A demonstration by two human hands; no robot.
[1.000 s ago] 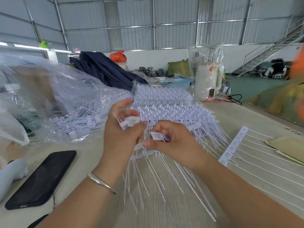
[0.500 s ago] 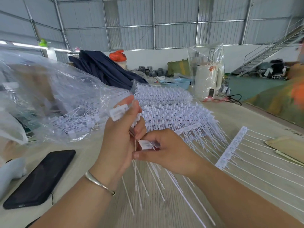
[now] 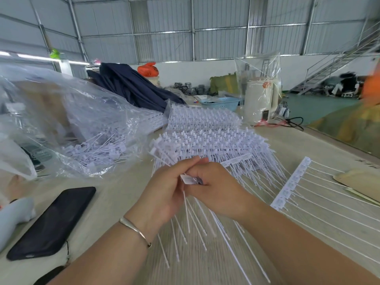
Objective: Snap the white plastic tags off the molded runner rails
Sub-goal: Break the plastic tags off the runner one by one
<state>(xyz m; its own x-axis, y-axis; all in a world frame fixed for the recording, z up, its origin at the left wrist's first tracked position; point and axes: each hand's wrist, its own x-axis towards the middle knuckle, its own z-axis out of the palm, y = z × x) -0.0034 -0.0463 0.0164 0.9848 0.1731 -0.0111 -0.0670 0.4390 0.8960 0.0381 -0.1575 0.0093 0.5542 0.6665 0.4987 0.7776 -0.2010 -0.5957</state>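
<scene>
My left hand and my right hand meet over the table, fingers curled. Between them they pinch a white plastic tag whose thin tails hang down toward me with several other tails. The runner rail the tags hang from is hidden inside my hands. Behind my hands lies a big stack of white molded rails with tags. One flat rail with long tails lies on the table to the right.
A clear plastic bag with loose snapped tags lies at left. A black phone rests on the table near my left forearm. A white appliance in plastic wrap and a blue basket stand behind. A person in orange is at far right.
My left hand came down from beside the bag with its tags and closed in against my right hand; both now pinch one tag together, lower and nearer the table.
</scene>
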